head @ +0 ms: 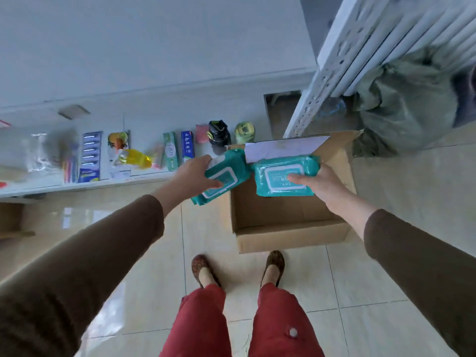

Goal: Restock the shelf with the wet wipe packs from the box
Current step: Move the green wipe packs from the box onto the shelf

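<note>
You are standing in what looks like a small shop: a long white shelf (85,185) displays boxed toothpaste (170,151), packaged blue razors (90,157) and small goods in a row, above glossy beige floor tiles (144,266), beside white perforated metal racking (324,81).

The blurred clear plastic packets (38,150) at the left end of the white shelf (85,185) were too smeared to identify, and the frame's left edge cut that shelf off. The printing on the teal wet wipe pack (284,176) in the right hand (322,185) was too small to read, and that pack hid part of the floor of the brown cardboard box (291,222). The brown sleeves (85,266) ran out of the lower frame edges, hiding both elbows.
</note>
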